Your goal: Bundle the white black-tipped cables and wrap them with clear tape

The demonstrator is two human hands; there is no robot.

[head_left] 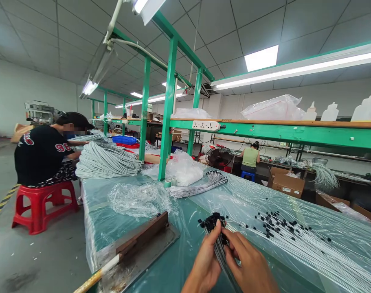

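A bundle of thin grey cables with black connector ends [214,219] stands between my hands, its black tips pointing away from me. My left hand [205,256] is wrapped round the bundle from the left, thumb lying near the black ends. From the right, my right hand [246,258] closes on the same bundle, its fingers at the black connectors. To the right, many loose white cables with black ends [313,244] lie spread over the plastic-covered table [185,228].
A metal cutter with a long handle [142,252] sits left of my hands. Behind it are crumpled clear plastic [139,199], another cable bundle [200,186] and a green post [167,110]. A person on a red stool [45,203] works at the left; another sits farther back.
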